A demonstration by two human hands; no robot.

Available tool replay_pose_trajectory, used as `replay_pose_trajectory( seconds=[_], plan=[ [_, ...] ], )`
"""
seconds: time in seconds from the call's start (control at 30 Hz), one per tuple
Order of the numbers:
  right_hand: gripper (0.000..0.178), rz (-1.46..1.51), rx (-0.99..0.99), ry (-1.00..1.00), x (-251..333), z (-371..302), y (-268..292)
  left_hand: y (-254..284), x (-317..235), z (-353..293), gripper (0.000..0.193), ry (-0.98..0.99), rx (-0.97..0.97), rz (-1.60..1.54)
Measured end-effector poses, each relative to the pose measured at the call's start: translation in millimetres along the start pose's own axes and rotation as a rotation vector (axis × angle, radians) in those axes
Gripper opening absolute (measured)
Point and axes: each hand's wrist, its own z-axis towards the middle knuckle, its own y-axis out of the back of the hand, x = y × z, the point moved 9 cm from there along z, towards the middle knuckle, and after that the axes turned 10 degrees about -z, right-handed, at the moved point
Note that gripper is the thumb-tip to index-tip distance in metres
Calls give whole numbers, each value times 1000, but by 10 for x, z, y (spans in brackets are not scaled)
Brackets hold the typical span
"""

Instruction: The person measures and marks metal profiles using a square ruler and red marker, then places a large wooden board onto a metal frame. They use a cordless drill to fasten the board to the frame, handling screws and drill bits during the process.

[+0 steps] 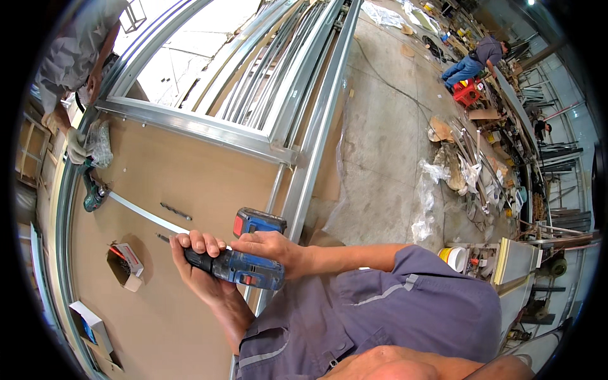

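Observation:
A blue and black cordless drill [253, 271] is held in front of my body, its battery [261, 221] pointing away from me. My right hand [278, 250] grips it by the handle, partly hidden by the drill. Closed around the black chuck is my left hand [201, 263], fingers on top. A dark bit tip [163, 237] shows just beyond the left fingers; whether it sits in the chuck is hidden. Another twist drill bit [175, 211] lies loose on the brown board [171, 301]. A pale narrow strip [149, 215] runs from near my left fingers toward a green drill [95, 195].
Along the board's far side stands a metal frame [202, 130]. An open small carton [126, 263] and a white box [92, 332] are at left. A co-worker's gloved hand [76, 147] is near a plastic bag [99, 145]. Scrap and another person [472, 60] occupy the right.

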Motion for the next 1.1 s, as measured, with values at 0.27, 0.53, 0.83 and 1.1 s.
replay_pose_trajectory(
  seconds=[0.27, 0.53, 0.83, 1.1],
  plan=[
    [63, -8, -74, 46, 65, 28, 26, -206, -12, -10, 29, 28, 177, -33],
    [59, 64, -111, 49, 30, 54, 124, -231, 115, 11, 27, 127, 250, -71],
    [61, 109, -27, -31, -110, 20, 20, -136, 131, 84, 28, 117, 192, 27],
    [47, -4, 51, -199, -241, -62, 85, -9, 36, 151, 66, 16, 42, 201]
  ],
)
